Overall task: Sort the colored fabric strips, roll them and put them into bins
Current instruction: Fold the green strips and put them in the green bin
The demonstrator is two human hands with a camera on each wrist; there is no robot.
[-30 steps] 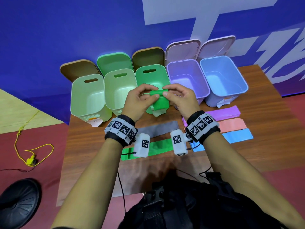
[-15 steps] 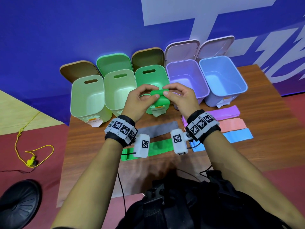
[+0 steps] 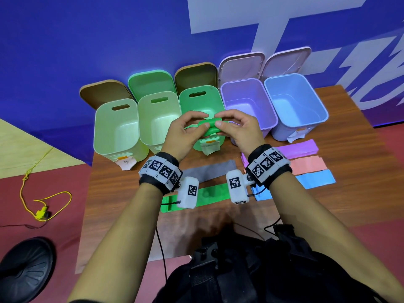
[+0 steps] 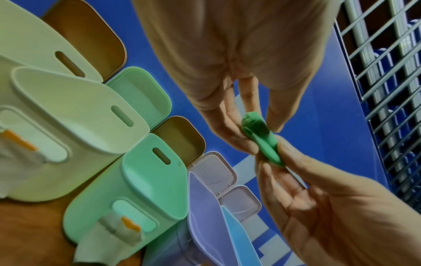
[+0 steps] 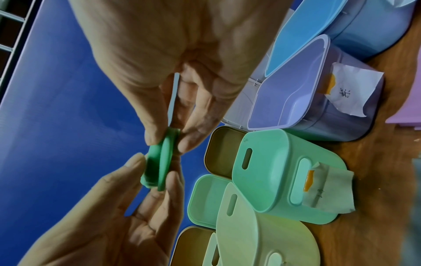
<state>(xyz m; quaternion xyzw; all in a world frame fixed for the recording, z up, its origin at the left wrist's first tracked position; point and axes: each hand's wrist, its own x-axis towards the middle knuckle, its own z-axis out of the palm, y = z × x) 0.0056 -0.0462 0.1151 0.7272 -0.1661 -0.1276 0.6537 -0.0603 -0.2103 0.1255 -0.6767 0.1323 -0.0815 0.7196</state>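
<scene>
Above the green bin (image 3: 202,101), left hand (image 3: 183,134) and right hand (image 3: 238,132) — fingertips pinching — clamp the green roll (image 3: 208,123).

The head camera is looking down from above the green bin (image 3: 202,101); both wrist cameras are peering close along the palms, sharing that green bin (image 4: 145,181) (image 5: 284,169) from opposite sides.
</scene>
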